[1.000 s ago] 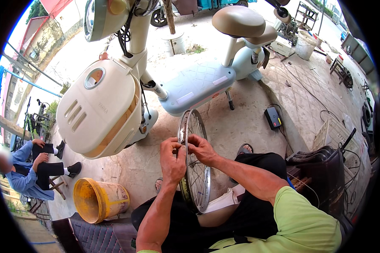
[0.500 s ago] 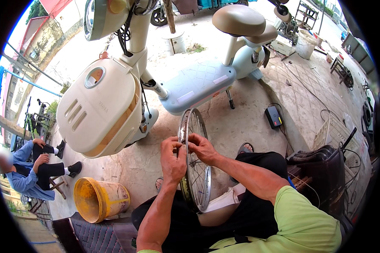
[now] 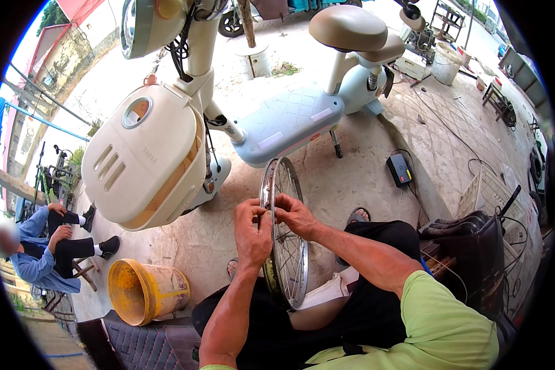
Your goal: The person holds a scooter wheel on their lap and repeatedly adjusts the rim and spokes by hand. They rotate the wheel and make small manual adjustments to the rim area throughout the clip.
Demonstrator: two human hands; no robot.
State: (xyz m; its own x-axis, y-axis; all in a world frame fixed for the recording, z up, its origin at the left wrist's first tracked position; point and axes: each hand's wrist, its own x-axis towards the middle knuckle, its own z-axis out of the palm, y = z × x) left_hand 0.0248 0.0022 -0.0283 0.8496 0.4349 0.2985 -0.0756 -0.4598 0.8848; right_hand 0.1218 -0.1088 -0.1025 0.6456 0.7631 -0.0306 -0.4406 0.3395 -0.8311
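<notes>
A bare metal wheel rim [image 3: 267,185] with thin spokes [image 3: 287,185] stands upright between my knees, without a tyre on it. At the rim's outer face my left hand [image 3: 253,231] has its fingers and thumb closed together. Against the same spot, my right hand [image 3: 296,217] pinches from the other side, its fingertips almost meeting the left ones. Whether a small part is caught between the fingertips is hidden. The rim's lower end rests by a pale strip of cloth [image 3: 322,296] near my lap.
A cream and light-blue electric scooter [image 3: 290,123] stands just ahead. A yellow-stained bucket [image 3: 166,293] lies tipped at left, near a seated person [image 3: 43,253] in blue. On the ground to the right are a black charger box [image 3: 399,170] with a cable and a plastic crate [image 3: 490,197].
Both hands stay at the same place on the rim. Only tiny shifts of fingers and view show.
</notes>
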